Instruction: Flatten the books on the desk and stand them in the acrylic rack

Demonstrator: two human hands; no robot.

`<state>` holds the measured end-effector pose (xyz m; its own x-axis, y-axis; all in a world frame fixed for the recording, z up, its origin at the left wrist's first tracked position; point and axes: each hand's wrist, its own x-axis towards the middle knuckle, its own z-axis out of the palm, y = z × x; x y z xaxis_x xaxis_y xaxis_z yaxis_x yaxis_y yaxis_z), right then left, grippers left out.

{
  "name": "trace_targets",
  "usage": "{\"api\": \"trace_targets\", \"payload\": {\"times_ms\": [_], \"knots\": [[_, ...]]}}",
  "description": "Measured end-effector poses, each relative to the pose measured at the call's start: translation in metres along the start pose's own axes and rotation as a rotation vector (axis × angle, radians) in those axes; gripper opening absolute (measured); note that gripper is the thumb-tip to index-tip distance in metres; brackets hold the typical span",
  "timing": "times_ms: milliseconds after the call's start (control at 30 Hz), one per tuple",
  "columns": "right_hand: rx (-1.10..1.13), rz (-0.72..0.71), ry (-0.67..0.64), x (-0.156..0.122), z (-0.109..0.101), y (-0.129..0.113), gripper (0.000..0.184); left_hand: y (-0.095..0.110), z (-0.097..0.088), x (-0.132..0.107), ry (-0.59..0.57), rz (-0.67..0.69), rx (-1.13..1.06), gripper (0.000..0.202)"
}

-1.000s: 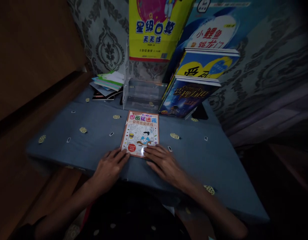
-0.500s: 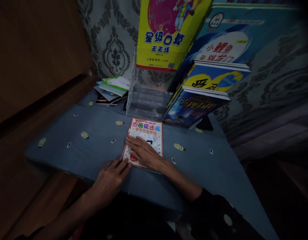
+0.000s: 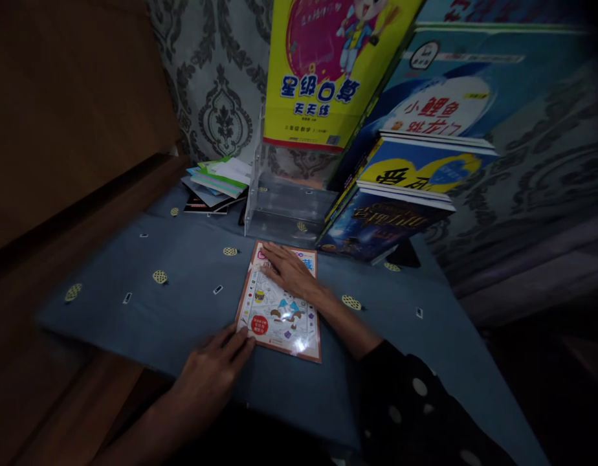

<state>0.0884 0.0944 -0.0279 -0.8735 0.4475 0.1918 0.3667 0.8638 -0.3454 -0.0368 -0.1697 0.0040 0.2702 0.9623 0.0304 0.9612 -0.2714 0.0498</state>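
Face up, a thin booklet (image 3: 279,327) lies on the blue cloth (image 3: 182,255) near the table's front edge, just in front of a clear rack (image 3: 287,226). Its top points toward the rack, and the whole rectangle sits slightly askew, its lower edge slanting down to the right. An orange-brown border frames a pale cover that looks glossy; a patch of light glares off the lower right part. Most of the cover's middle is a fine grey line drawing, with a few coloured parts: a seated figure in blue with brown below, and a small yellow drum to its left. Tiny coloured pictures run down both side margins. A red disc with white characters fills the lower left corner. Of the large title, a blue character shows at the upper right and a bit of pink at the upper left; the rest is covered.

The right hand (image 3: 289,272) causes that: it lies flat across the upper cover, fingers stretched out and close together, grasping nothing. The left hand (image 3: 214,366) has its fingers loosely bent, with the tips on the lower left edge beside the disc; whether it pinches the booklet cannot be told.
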Motion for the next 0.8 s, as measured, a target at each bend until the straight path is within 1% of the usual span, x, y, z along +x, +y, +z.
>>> {"api": "trace_targets", "payload": {"times_ms": [100,267,400,500,600,700,800], "knots": [[-0.023,0.086,0.024,-0.009,-0.003,0.012,0.053,0.001,0.002,0.0,-0.025,-0.015,0.008,0.064],[-0.054,0.205,0.113,-0.043,-0.005,0.025,0.052,0.001,0.003,0.0,-0.04,-0.049,-0.019,0.07],[-0.05,0.256,0.174,-0.069,-0.004,0.026,0.054,-0.002,-0.008,0.008,-0.072,-0.044,-0.021,0.06],[-0.042,0.28,0.197,-0.079,-0.002,0.023,0.054,-0.008,-0.014,0.022,-0.069,-0.063,0.006,0.048],[-0.037,0.299,0.208,-0.084,0.0,0.021,0.053,-0.02,-0.011,0.043,0.008,-0.051,0.025,0.035],[-0.021,0.299,0.208,-0.086,0.0,0.02,0.052,-0.039,-0.001,0.068,0.079,-0.023,0.021,0.034],[-0.007,0.303,0.196,-0.087,-0.002,0.019,0.052,-0.058,0.008,0.097,0.081,-0.015,0.035,0.038]]}}
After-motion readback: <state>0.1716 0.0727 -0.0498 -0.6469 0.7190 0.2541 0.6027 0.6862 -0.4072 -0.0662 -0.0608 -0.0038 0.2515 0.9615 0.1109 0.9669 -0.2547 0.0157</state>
